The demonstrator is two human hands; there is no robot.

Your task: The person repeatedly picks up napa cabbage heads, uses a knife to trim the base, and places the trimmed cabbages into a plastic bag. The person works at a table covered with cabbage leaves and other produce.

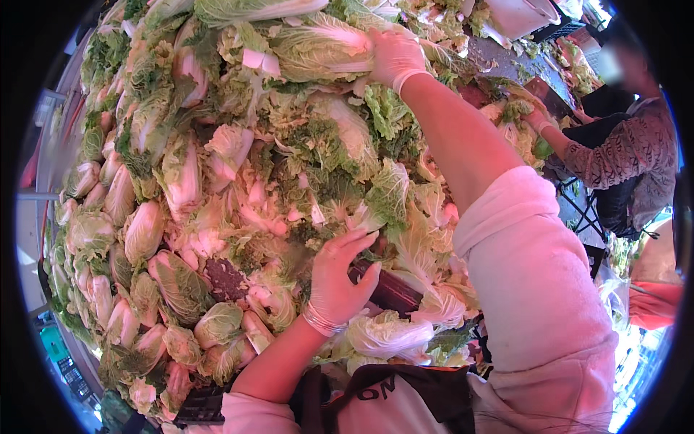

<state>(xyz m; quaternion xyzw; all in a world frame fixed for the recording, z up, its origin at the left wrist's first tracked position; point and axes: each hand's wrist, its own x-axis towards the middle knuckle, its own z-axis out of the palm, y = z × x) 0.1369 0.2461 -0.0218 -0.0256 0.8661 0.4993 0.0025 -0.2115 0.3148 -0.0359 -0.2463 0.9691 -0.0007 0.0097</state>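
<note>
My right hand point(398, 58), in a thin translucent glove, reaches to the far part of the heap. Its fingers are wrapped around the pale stem end of a long napa cabbage point(320, 51), whose leaves point left. Closer to my body, my left hand point(344, 276) is gloved too, with thumb and fingers apart and nothing held. Loose cabbage leaves point(393, 192) lie just beyond its fingertips. Beside its thumb is a dark, flat-sided object point(393, 290), partly covered by leaves; I cannot tell what it is. A trimmed napa cabbage point(387, 333) lies right in front of me.
Many whole napa cabbages point(143, 230) are piled at the left. Torn leaves and stem pieces cover the middle. At the right, a seated person point(623, 152) handles leaves near a folding stool point(583, 209). A white bucket point(523, 16) stands far right; a black crate point(200, 407) is near me.
</note>
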